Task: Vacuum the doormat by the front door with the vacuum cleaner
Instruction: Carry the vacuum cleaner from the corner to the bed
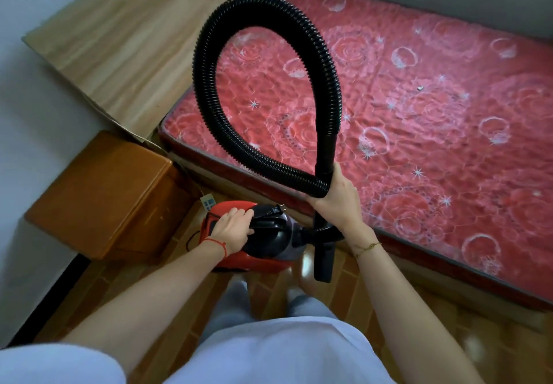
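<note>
A small red and black vacuum cleaner (269, 234) is low in front of me, above the floor beside the bed. My left hand (232, 228) grips its black top handle, where the cord's plug (275, 210) lies. Its black ribbed hose (206, 84) rises in a large loop over the mattress. My right hand (336, 195) grips the doubled hose and its rigid tube just below the loop. The black nozzle (323, 264) hangs down under that hand. No doormat or door is in view.
A bed with a red flowered mattress (434, 99) fills the right side. A wooden headboard (125, 39) leans at the left wall, with a brown nightstand (104, 198) below it. A white power strip (207, 201) lies behind the vacuum. The floor (449, 338) is brown tile.
</note>
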The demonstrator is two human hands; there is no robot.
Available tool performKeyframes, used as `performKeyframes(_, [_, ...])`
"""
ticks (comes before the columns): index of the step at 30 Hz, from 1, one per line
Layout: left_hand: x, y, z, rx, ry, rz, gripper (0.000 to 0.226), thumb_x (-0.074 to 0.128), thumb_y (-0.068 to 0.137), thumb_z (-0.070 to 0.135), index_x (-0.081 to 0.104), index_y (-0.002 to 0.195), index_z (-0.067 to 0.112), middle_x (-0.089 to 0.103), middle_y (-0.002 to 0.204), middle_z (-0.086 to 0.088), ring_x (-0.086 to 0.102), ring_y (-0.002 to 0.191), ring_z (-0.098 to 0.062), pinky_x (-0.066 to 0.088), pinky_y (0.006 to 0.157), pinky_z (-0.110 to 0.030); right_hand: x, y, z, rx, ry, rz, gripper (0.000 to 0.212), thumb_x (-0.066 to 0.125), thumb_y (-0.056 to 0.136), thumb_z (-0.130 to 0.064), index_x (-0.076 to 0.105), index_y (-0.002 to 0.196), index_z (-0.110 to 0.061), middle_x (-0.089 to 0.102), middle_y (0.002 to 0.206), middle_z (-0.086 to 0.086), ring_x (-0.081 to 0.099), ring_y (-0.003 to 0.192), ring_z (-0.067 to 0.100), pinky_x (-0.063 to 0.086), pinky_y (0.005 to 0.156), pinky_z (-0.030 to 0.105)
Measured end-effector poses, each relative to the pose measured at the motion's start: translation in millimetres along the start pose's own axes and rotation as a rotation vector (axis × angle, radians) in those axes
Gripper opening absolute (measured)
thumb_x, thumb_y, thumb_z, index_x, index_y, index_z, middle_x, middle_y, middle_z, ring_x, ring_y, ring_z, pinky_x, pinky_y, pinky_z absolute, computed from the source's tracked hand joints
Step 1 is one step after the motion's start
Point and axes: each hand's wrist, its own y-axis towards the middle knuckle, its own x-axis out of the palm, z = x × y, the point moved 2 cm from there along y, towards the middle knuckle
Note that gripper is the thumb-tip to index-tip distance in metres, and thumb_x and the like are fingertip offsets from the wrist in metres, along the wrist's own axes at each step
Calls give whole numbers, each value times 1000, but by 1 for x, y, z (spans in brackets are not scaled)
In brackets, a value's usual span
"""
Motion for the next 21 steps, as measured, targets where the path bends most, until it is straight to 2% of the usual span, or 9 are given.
performKeyframes(3, [0, 17, -17, 78, 40, -18, 19, 53, 97, 20, 49, 115, 15, 58, 111, -8, 49, 107, -27, 40, 88, -36, 12, 1, -4, 48, -8, 46, 42, 74, 72, -25, 44, 101, -19, 61, 80, -4, 61, 65, 19, 51, 53, 35])
performKeyframes(8, [10, 44, -42, 202, 94, -48, 22, 52, 98, 24, 49, 117, 14, 58, 113, -9, 49, 107, -28, 39, 87, -37, 41, -4, -5, 162, -26, 84, 44, 72, 74, -26, 43, 107, -19, 59, 79, -5, 60, 65, 19, 46, 50, 30])
performKeyframes(11, [25, 59, -51, 246, 117, -76, 22, 52, 97, 22, 48, 117, 14, 57, 113, -9, 48, 107, -28, 38, 86, -36, 63, -10, 0, 234, -53, 108, 44, 72, 76, -29, 43, 108, -19, 59, 80, -5, 62, 69, 24, 51, 56, 36])
performKeyframes(17, [74, 93, -60, 302, 132, -143, 22, 53, 96, 19, 48, 117, 13, 55, 113, -9, 47, 105, -28, 37, 87, -36, 108, -13, 32, 322, -85, 91, 43, 71, 77, -30, 43, 106, -16, 55, 79, -6, 62, 72, 30, 33, 52, 30])
performKeyframes(21, [115, 121, -59, 317, 114, -162, 21, 51, 97, 20, 48, 117, 13, 55, 112, -9, 48, 104, -27, 36, 85, -35, 139, -9, 69, 374, -54, 87, 42, 68, 75, -22, 43, 108, -14, 54, 77, -4, 56, 64, 29, 35, 52, 30])
